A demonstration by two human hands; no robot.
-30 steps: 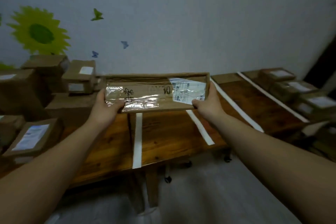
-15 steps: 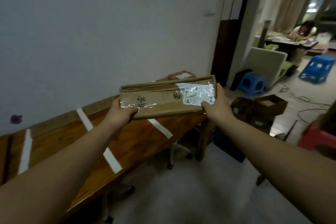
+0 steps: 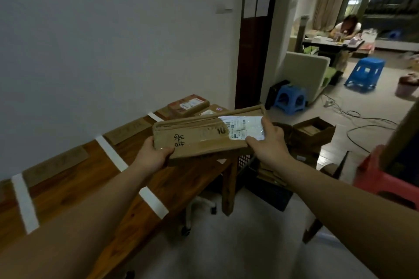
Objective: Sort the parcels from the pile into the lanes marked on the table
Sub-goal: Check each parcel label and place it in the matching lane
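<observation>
A long, flat parcel (image 3: 204, 142) of brown cardboard is in the middle of the frame, held in the air over the far end of the wooden table (image 3: 74, 179). It slants, with its right end higher in the frame than its left. Shiny clear tape covers much of its top. A white shipping label (image 3: 242, 128) sits under the tape at the right end. Black handwritten characters (image 3: 179, 140) are near the left end, and a black "10" (image 3: 221, 130) is just left of the label. The edges look worn and a little crushed.

The left hand (image 3: 154, 157) grips the left end, thumb on top and fingers underneath. The right hand (image 3: 271, 146) pinches the right end, thumb on the near edge and one finger lying up along the label's side.

White tape strips (image 3: 111, 153) cross the table, which runs from the lower left of the frame towards the centre. Two small parcels (image 3: 188, 104) lie at its far end, just above the held one in the frame. An open cardboard box (image 3: 314, 130) is on the floor to the right, and blue stools (image 3: 289, 98) stand beyond it.
</observation>
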